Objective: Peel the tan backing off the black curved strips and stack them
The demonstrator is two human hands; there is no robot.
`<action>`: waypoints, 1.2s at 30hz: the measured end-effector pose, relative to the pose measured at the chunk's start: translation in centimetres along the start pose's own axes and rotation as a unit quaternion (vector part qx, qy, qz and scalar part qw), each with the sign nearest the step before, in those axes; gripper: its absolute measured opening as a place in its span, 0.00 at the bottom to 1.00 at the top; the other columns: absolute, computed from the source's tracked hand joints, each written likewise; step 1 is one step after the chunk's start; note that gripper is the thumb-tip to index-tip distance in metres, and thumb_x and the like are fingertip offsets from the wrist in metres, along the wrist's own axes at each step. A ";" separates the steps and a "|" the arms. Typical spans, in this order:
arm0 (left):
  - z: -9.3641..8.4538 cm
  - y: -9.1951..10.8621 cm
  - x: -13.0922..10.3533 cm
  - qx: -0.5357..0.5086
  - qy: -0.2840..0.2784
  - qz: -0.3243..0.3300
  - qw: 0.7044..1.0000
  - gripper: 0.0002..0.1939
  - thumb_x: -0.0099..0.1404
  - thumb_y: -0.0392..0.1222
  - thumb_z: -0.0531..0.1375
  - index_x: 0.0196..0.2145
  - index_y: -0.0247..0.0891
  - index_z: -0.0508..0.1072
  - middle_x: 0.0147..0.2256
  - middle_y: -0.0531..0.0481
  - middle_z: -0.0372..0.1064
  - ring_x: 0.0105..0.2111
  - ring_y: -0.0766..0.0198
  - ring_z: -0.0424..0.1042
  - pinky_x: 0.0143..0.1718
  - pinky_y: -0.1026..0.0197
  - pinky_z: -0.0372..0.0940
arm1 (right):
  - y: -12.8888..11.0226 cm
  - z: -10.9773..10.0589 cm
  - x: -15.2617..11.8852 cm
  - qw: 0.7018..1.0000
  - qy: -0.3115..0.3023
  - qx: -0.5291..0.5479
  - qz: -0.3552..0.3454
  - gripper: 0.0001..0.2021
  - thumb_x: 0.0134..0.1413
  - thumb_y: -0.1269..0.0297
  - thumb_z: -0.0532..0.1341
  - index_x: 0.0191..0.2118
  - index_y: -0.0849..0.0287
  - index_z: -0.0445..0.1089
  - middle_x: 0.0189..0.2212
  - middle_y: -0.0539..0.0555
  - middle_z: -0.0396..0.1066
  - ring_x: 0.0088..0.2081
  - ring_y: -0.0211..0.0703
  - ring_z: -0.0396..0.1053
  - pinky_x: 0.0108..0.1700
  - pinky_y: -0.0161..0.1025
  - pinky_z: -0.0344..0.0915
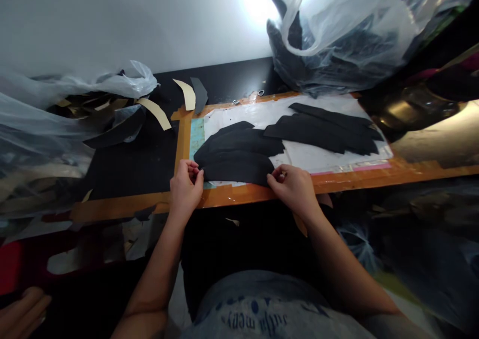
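A curved black flat piece [235,168] lies along the front of a fanned stack of similar black pieces [232,138]. My left hand [186,184] pinches its left end between thumb and fingers. At the opposite end, my right hand [290,183] has thumb and fingertips closed on the piece's right tip. The material could be fabric or thin leather; I cannot tell which. Another overlapping group of black pieces [322,129] rests to the right on the white sheet [299,157], partly touching the first stack.
Brown tape [239,195] edges the dark table [127,172]. Cream strips [155,113] and a dark strip [199,94] lie at the back left. Clear plastic bags stand left [33,134] and back right [348,35]. Another person's hand [26,309] shows at the lower left.
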State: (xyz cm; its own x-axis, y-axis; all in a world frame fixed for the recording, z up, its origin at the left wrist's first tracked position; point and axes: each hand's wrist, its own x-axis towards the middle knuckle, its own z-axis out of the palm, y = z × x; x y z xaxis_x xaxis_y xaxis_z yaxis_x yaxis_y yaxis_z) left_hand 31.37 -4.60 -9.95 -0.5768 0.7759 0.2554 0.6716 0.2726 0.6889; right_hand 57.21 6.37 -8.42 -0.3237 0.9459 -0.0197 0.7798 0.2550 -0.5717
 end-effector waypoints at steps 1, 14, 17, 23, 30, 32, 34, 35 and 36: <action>0.0 0.0 0.0 -0.001 0.000 -0.002 1.000 0.09 0.63 0.41 0.61 0.40 0.41 0.67 0.33 0.52 0.71 0.31 0.63 0.73 0.36 0.61 0.67 | 0.1 0.1 0.0 1.000 0.003 -0.013 -0.007 0.08 0.56 0.63 0.65 0.27 0.57 0.71 0.24 0.51 0.72 0.29 0.44 0.70 0.35 0.39 0.57; -0.8 -2.1 -0.4 -0.218 -0.069 -0.030 0.973 0.17 0.56 0.37 0.64 0.42 0.41 0.65 0.39 0.50 0.71 0.39 0.64 0.75 0.45 0.60 0.71 | 0.8 -0.9 0.5 0.981 0.000 -0.191 -0.041 0.20 0.60 0.46 0.67 0.31 0.58 0.68 0.34 0.55 0.72 0.32 0.45 0.69 0.29 0.38 0.45; -1.0 -2.1 -0.5 -0.280 -0.068 -0.057 0.956 0.18 0.55 0.38 0.67 0.42 0.41 0.65 0.39 0.48 0.74 0.40 0.64 0.77 0.47 0.59 0.71 | 1.0 -0.9 0.3 0.980 0.028 -0.189 -0.054 0.19 0.59 0.46 0.68 0.33 0.58 0.68 0.35 0.55 0.73 0.31 0.46 0.69 0.28 0.37 0.45; -1.4 -0.7 -1.4 -0.354 -0.040 -0.109 0.928 0.23 0.51 0.40 0.73 0.41 0.39 0.68 0.42 0.49 0.74 0.35 0.68 0.77 0.42 0.64 0.71 | -2.0 1.2 -1.4 0.976 0.067 -0.035 -0.202 0.07 0.65 0.59 0.64 0.39 0.56 0.70 0.36 0.53 0.74 0.31 0.42 0.71 0.30 0.37 0.56; -1.0 1.0 -2.8 -0.413 -0.099 -0.173 0.889 0.27 0.51 0.43 0.75 0.42 0.38 0.67 0.31 0.52 0.77 0.29 0.68 0.75 0.36 0.66 0.69 | -5.4 3.7 -1.7 0.942 -0.004 0.094 -0.322 0.05 0.67 0.64 0.61 0.44 0.58 0.73 0.41 0.55 0.77 0.36 0.42 0.76 0.34 0.36 0.65; -0.9 1.5 -3.2 -0.422 -0.111 -0.176 0.883 0.27 0.51 0.44 0.76 0.42 0.38 0.67 0.31 0.51 0.78 0.29 0.68 0.76 0.37 0.65 0.70 | -5.6 4.2 -1.5 0.937 -0.016 0.126 -0.324 0.06 0.67 0.64 0.61 0.44 0.58 0.74 0.42 0.56 0.78 0.37 0.43 0.76 0.35 0.36 0.67; -0.8 2.1 -3.4 -0.424 -0.125 -0.177 0.879 0.27 0.52 0.44 0.76 0.42 0.38 0.67 0.31 0.51 0.78 0.29 0.68 0.76 0.37 0.65 0.70 | -5.7 4.5 -1.4 0.934 -0.032 0.159 -0.318 0.06 0.66 0.64 0.61 0.43 0.58 0.75 0.41 0.56 0.79 0.37 0.43 0.77 0.36 0.36 0.69; -0.7 2.4 -3.5 -0.423 -0.132 -0.176 0.879 0.27 0.52 0.45 0.76 0.42 0.39 0.67 0.32 0.51 0.78 0.29 0.67 0.76 0.37 0.65 0.69 | -5.7 4.6 -1.4 0.933 -0.040 0.173 -0.312 0.06 0.66 0.64 0.61 0.43 0.58 0.75 0.41 0.56 0.79 0.37 0.44 0.77 0.37 0.36 0.70; -0.6 2.7 -3.6 -0.421 -0.138 -0.175 0.879 0.26 0.52 0.45 0.76 0.42 0.39 0.67 0.32 0.50 0.78 0.30 0.67 0.76 0.37 0.65 0.69 | -5.6 4.7 -1.4 0.933 -0.046 0.185 -0.306 0.07 0.65 0.64 0.61 0.42 0.58 0.76 0.40 0.57 0.79 0.38 0.44 0.77 0.37 0.37 0.70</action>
State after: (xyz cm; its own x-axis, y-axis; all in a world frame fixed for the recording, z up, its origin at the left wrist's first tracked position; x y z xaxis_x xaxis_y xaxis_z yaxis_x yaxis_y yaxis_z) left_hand 34.94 -6.98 -8.61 -0.4675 0.8682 -0.1665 -0.1732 0.0947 0.9803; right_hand 50.74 2.68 -9.04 -0.7053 0.6208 0.3424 0.2009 0.6382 -0.7432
